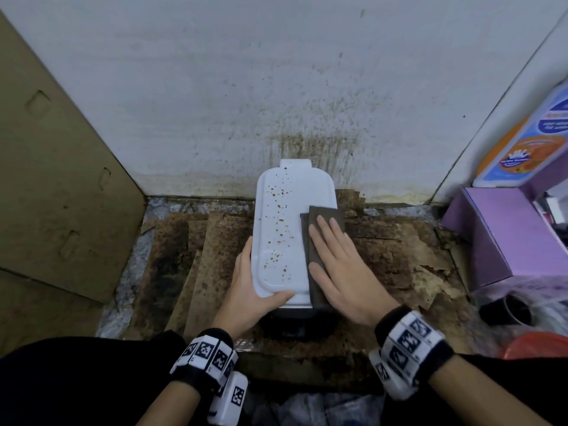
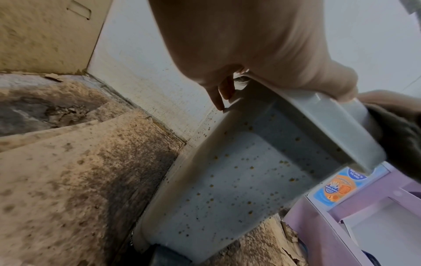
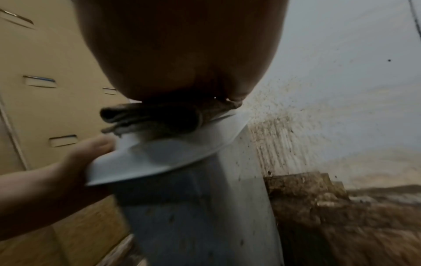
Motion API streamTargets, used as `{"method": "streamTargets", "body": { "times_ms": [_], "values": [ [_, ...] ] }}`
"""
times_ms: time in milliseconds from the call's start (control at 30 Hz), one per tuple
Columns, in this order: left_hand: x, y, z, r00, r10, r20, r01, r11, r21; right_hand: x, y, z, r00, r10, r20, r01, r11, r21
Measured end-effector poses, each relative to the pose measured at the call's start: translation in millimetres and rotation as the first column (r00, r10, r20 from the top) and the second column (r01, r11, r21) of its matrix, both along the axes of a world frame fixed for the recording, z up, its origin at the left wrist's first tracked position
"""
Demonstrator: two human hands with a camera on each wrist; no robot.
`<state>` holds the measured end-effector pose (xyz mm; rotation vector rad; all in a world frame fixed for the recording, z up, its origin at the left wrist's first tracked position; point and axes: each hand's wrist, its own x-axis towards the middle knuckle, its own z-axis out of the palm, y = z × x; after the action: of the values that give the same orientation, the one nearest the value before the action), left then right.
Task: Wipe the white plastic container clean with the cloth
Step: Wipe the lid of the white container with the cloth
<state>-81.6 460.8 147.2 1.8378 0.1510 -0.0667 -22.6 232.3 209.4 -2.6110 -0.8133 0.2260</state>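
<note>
From the head view, both hands meet on the spotted white container (image 1: pixel 279 229): the left hand (image 1: pixel 250 290) grips its near left edge, thumb on top, while the right hand (image 1: pixel 344 265) presses flat-fingered on the dark cloth (image 1: pixel 322 229) along the right side. Left wrist alone shows speckles down the container's side wall (image 2: pixel 239 180); right wrist shows the cloth (image 3: pixel 159 117) folded thick under the palm.

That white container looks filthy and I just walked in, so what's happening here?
A person is wiping the white plastic container. Their right hand presses a dark folded cloth flat on the right side of its top, while the left hand grips the near left edge. Brown spots still cover the middle.
</note>
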Motion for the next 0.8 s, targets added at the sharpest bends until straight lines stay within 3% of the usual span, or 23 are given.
{"method": "streamTargets", "body": {
  "times_ms": [133,300,800],
  "values": [
    [0,-1,0,1.0,-0.003,0.0,0.003,1.0,-0.002,-23,-1,-5,0.999,-0.027,0.038,0.026,0.999,0.027],
    [0,-1,2,1.0,-0.006,-0.001,0.006,1.0,-0.004,-6,1,-5,0.999,-0.009,0.031,0.008,1.0,0.027],
    [5,3,6,1.0,-0.012,-0.007,0.011,0.999,-0.032,159,39,1,0.999,0.006,0.054,0.005,0.979,-0.202]
  ]
}}
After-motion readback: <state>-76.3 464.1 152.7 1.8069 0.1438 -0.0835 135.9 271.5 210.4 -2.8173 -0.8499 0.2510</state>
